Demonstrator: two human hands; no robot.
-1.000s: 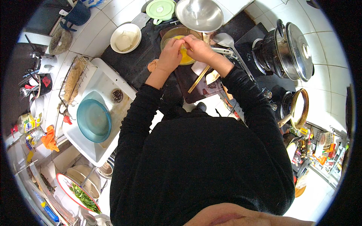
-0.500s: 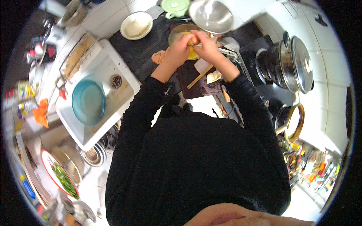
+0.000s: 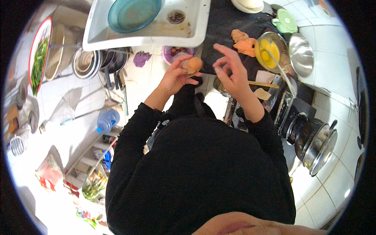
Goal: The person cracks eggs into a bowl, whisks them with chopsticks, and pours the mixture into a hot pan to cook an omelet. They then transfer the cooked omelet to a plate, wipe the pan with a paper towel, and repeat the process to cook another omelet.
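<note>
At the gap between the white sink (image 3: 148, 44) and the black counter (image 3: 220, 29), both hands stand clear of the mixing bowl (image 3: 257, 55). Half a second earlier they were together over that bowl, fingers meeting at the egg; now they are parted, and the whole view has swung toward the sink side.

The left hand (image 3: 175, 76) pinches the brown eggshell (image 3: 195, 64) between thumb and fingers, with a paler, translucent part showing beneath. Whether this is one piece or two nested halves cannot be told — the detail is small and somewhat blurred. The right hand (image 3: 232, 74) is raised beside it, fingers spread and apparently holding nothing.

Beneath the shell in this view, a purple tub (image 3: 166, 55) stands at floor level, partly hidden by the left hand. The bowl, on the counter to the right, contains yellow egg (image 3: 274, 47); an orange cloth-like item (image 3: 246, 46) lies just beside it, and chopsticks (image 3: 267, 84) lie nearby.

Judged from this change, the egg's contents are probably out of the shell — the bowl is unattended, and the shell is what occupies the left hand.
</note>
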